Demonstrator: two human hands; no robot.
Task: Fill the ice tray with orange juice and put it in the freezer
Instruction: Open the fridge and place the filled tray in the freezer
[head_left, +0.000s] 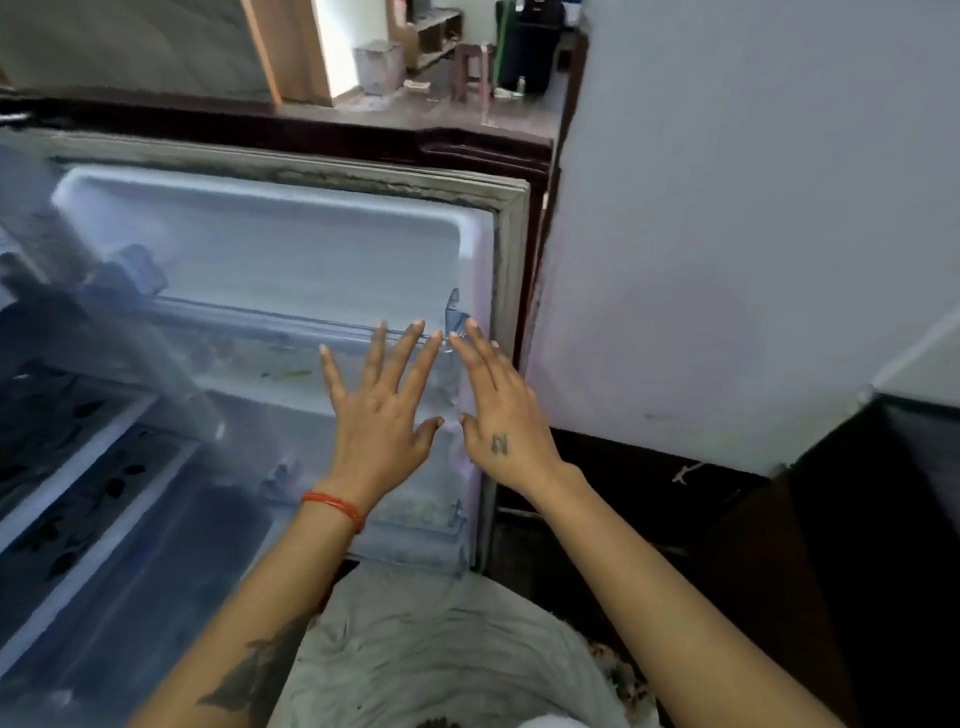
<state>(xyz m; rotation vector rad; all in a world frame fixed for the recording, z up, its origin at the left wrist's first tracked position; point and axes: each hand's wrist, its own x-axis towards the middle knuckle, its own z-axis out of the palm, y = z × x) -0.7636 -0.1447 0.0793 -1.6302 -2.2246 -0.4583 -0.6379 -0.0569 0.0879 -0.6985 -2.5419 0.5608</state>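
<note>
The fridge door (291, 249) stands open in front of me, its white inner liner and clear door shelves (249, 317) facing me. Both my hands are spread flat against the inside of the door near its right edge. My left hand (382, 410) has straight, fanned fingers and an orange thread at the wrist. My right hand (493, 410) lies beside it, fingers straight, fingertips near the clear shelf bracket (454, 317). Neither hand holds anything. No ice tray or orange juice is in view.
The fridge interior with glass shelves (78, 467) shows at the lower left, blurred. A pale wall (727, 234) rises right of the door. A dark cabinet (857, 545) stands at the lower right. Beyond the door top, a room with a stool (470, 70) is visible.
</note>
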